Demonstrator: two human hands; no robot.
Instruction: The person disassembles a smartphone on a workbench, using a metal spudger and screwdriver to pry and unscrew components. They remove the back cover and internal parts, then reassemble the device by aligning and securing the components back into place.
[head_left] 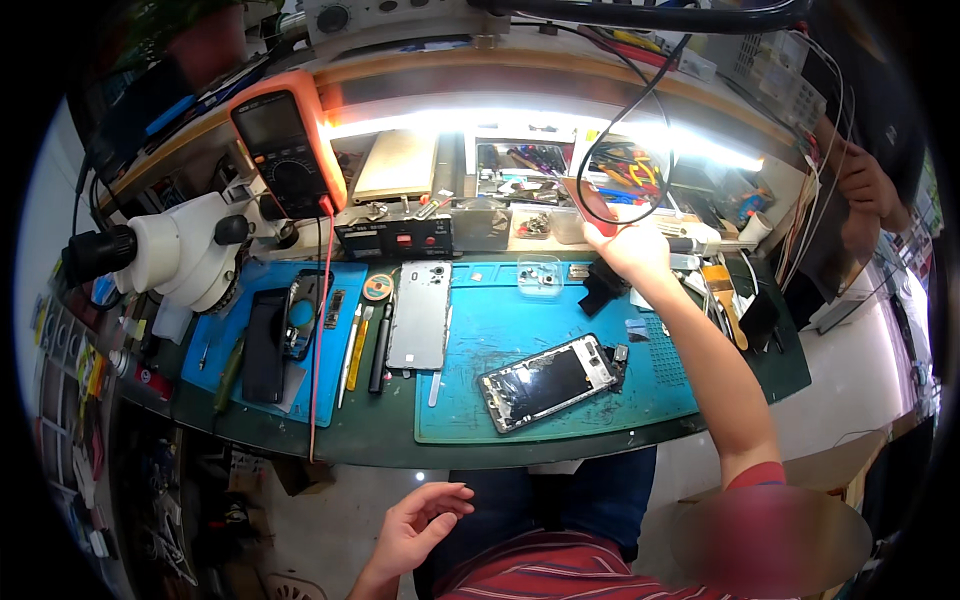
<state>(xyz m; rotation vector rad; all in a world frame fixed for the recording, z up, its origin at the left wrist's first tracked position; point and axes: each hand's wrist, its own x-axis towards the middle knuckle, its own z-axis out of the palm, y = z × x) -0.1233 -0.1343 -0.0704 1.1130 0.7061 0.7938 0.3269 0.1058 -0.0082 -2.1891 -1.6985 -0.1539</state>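
My right hand (632, 250) reaches to the back of the bench, its fingers closed on a flat reddish piece (592, 205) whose kind I cannot make out. A loop of black cable (668, 180) hangs in front of it. My left hand (422, 522) is above my lap, short of the bench edge, fingers loosely bent and apart, holding nothing. On the blue repair mat (470, 400) lies an opened smartphone (550, 385), its inside facing up, with a small part at its right end. A silver phone back cover (419, 315) rests at the mat's left edge.
A white microscope (180, 250) and an orange multimeter (290, 145) stand at the left. Below them, a black phone (264, 345) lies on a smaller blue mat. A clear box (540, 276) and tweezers-like tools sit around. Another person's hands (865, 190) show at right.
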